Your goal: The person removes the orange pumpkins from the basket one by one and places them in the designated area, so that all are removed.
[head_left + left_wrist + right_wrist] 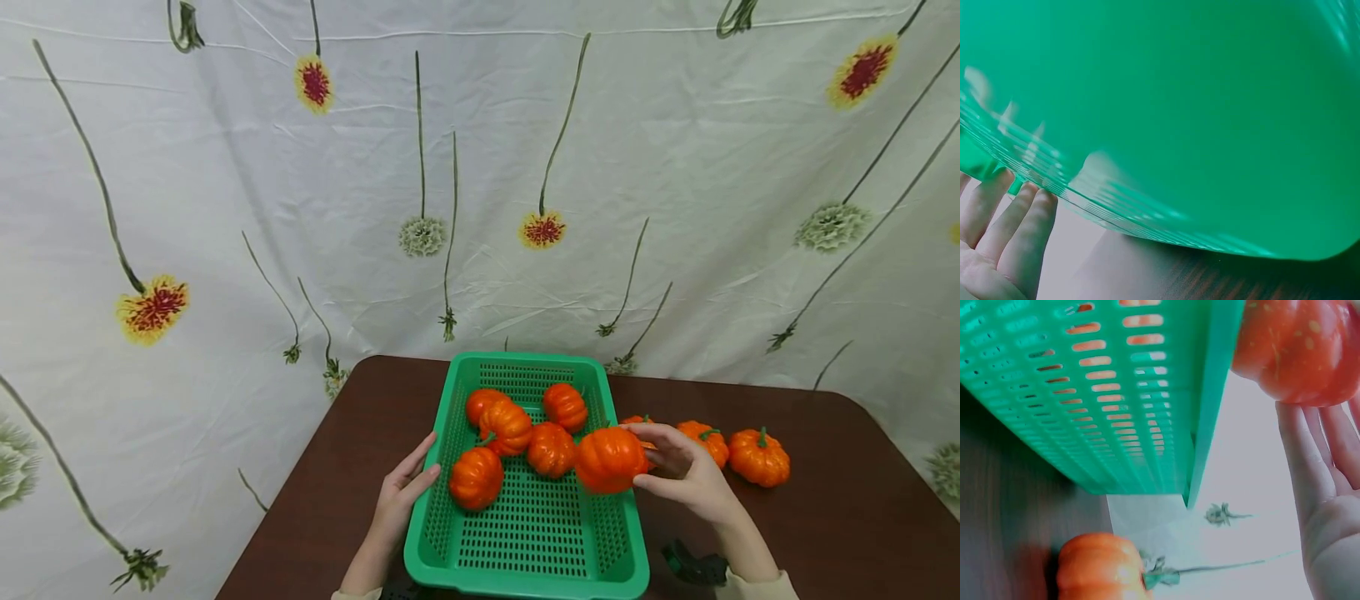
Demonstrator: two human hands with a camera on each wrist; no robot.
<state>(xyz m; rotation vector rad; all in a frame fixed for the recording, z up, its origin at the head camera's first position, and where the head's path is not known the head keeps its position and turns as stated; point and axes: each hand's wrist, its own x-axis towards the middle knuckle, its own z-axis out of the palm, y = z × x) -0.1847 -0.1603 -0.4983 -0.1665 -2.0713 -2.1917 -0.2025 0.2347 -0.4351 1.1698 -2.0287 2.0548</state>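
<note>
A: Hand poses, quick.
B: On my feed, right hand (pixel 699 481) comes in from the desk's (pixel 840 517) near edge, fingers and thumb gripping a pumpkin (pixel 609 460) from its right.
A: Where's that pumpkin?
B: Held over the basket's (pixel 525 582) right edge. I can't tell how high.
A: Left hand?
B: I've got left hand (pixel 396 494) at the basket's left edge, fingers extended, tips touching the side. Relaxed, not clenched.
A: Contents?
B: I count five pumpkins (pixel 551 450) inside: two overlapping toward the far left corner, one near the far right corner, one mid-basket, one along the left edge.
A: Anything outside?
B: Basket stands on the desk, far end at the desk's far edge. I see three more pumpkins (pixel 702 442) off its right edge; one's partly behind right hand, the rightmost sits nearest the desk's far right corner.
</note>
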